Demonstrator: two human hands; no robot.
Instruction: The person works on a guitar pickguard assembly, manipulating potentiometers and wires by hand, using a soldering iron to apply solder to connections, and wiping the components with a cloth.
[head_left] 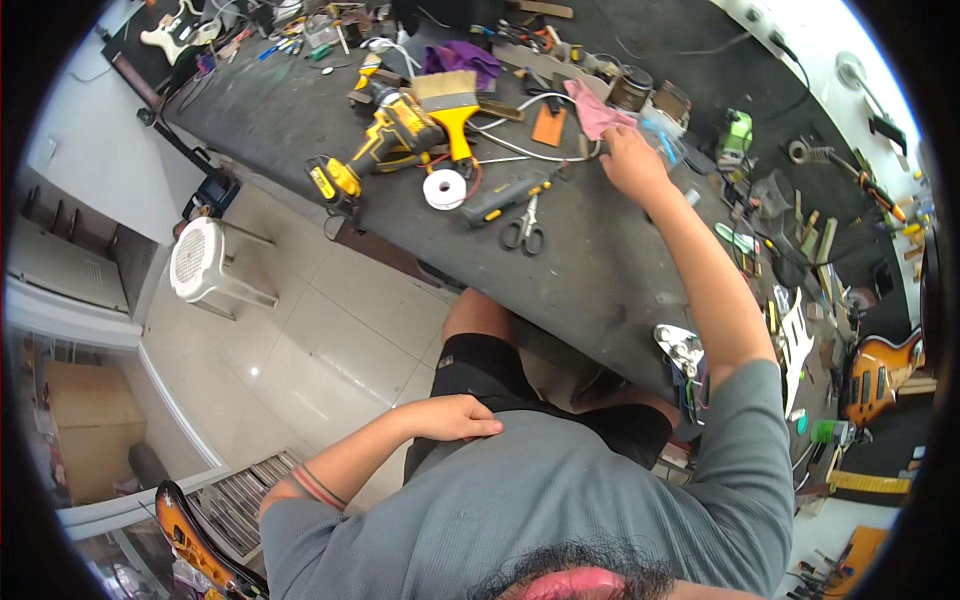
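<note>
**Right hand at pink cloth on bench**

Head view: right hand (632, 160) stretched across the dark bench (600, 270), fingers curled on a pink cloth (595, 108) beside white cable (520, 158). Left hand (455, 418) resting loosely open on thigh, holding nothing. Scissors (524, 232) nearby.

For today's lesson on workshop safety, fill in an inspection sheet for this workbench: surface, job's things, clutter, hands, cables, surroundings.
Surface: dark grey workbench, worn, crowded along its far side.
Job's things: pink cloth under the right hand's fingertips.
Clutter: yellow drill, yellow-handled brush, scissors, white tape roll.
Hands: right hand stretched out on the cloth; left hand resting on the thigh, holding nothing.
Cables: white cable looping past the brush.
Surroundings: white plastic stool on tiled floor; guitar at right.
</note>
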